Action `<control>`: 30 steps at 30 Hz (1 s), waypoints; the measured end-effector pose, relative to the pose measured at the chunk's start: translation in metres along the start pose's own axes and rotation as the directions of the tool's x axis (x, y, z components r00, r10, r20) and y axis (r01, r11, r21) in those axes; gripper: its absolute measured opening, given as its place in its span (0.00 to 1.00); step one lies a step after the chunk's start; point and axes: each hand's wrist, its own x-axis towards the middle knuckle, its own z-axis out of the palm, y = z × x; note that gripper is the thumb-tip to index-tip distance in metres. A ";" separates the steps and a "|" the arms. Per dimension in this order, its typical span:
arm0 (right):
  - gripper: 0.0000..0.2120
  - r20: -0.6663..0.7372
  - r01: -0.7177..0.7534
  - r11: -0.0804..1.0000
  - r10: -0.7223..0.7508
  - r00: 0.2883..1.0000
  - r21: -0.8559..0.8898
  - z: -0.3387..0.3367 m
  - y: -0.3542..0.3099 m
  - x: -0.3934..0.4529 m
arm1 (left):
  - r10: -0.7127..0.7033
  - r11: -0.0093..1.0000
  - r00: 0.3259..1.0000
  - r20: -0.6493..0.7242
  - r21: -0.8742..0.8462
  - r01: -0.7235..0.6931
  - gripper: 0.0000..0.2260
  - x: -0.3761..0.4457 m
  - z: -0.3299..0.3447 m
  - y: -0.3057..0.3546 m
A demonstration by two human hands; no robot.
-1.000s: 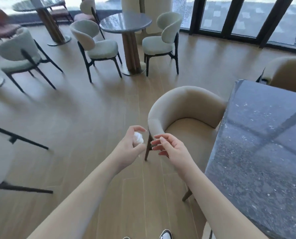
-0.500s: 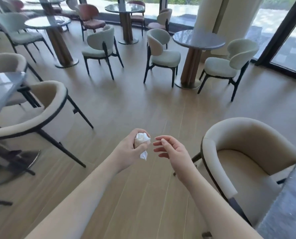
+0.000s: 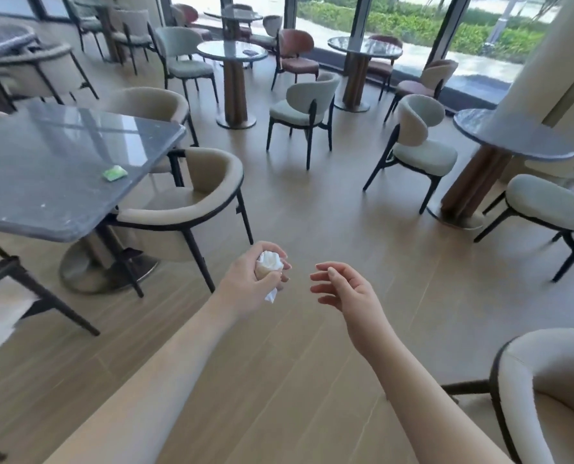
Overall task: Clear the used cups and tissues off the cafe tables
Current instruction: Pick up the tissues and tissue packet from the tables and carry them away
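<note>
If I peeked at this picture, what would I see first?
First, two bare arms reaching out over the wooden floor: the left hand grips a crumpled white tissue, and the right hand is open and holds nothing. Next, a small green packet lying on the big dark table at the left, with a beige chair tucked beside it.

- White tissue (image 3: pixel 269 262): crumpled into a wad, gripped in my left hand (image 3: pixel 252 283) with fingers curled round it. One loose corner hangs out below my fist, over the floor.
- Green wrapper-like scrap (image 3: pixel 114 172): small, flat, lying on the dark stone table (image 3: pixel 44 182) to my left, near its right edge. Can't tell exactly what it is.
</note>
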 end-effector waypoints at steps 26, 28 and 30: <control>0.12 0.421 0.023 1.000 -0.026 0.907 0.012 0.134 -0.023 0.252 | -0.059 0.952 0.850 -0.523 0.227 0.206 0.08 0.129 -0.147 -0.029; 0.12 0.458 0.022 1.000 -0.025 0.889 0.012 0.146 -0.023 0.267 | -0.072 0.953 0.835 -0.546 0.210 0.219 0.07 0.133 -0.156 -0.031; 0.11 0.487 0.011 1.000 -0.014 0.873 0.011 0.161 -0.022 0.278 | -0.086 0.954 0.819 -0.567 0.191 0.232 0.07 0.136 -0.166 -0.034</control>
